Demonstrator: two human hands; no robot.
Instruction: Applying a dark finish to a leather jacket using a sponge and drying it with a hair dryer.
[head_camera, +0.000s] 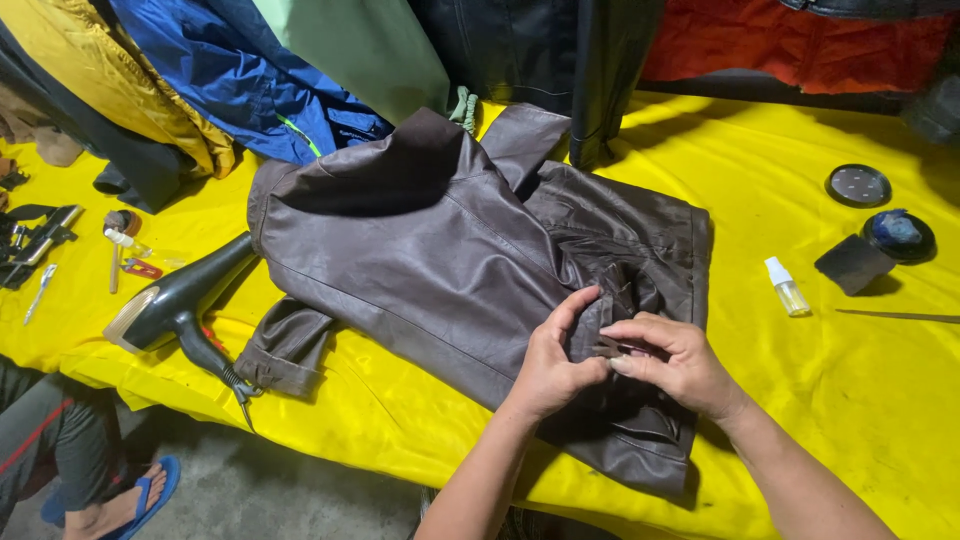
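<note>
A dark brown leather jacket (430, 240) lies spread across the yellow table cover (800, 400). My left hand (553, 362) pinches a fold of the leather near the jacket's lower front. My right hand (672, 362) presses fingertips against the same fold from the right, both hands touching each other at a small wrinkled patch (607, 345). Whether a small tool sits between my right fingers cannot be told.
A black hair dryer (180, 300) lies left of the jacket. Small tools (120, 250) sit at far left. A small spray bottle (786, 286), a dark sponge (853, 263), a round tin (900, 235) and its lid (858, 185) lie right. Jackets hang behind. Another person's sandalled foot (130, 500) is bottom left.
</note>
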